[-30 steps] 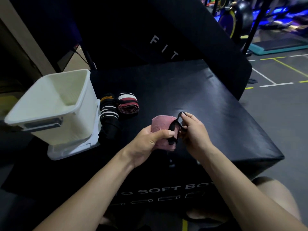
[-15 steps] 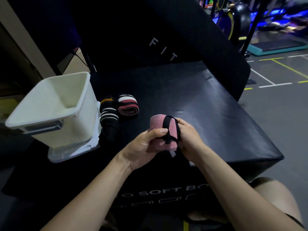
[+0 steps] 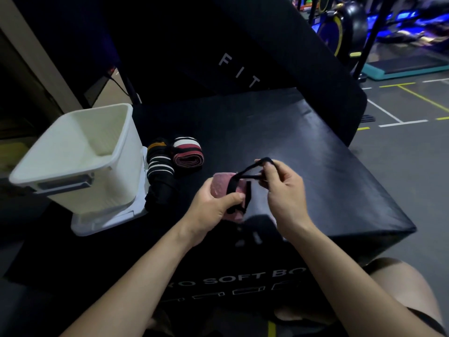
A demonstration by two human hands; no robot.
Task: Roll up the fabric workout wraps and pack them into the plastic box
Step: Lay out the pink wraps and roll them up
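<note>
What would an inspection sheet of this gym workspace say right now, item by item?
Surface: black padded soft box, top dark and glossy.
Job's things: pink wrap rolled, held above the top; black strap looped off it. Black striped wrap and red-and-white wrap lie rolled beside the white plastic box, which stands on its lid; no wraps visible inside.
Clutter: nothing seen.
Hands: left hand grips the pink wrap; right hand pinches the strap.
Cables: dark cord behind the box.
Surroundings: gym machines, floor markings.
</note>
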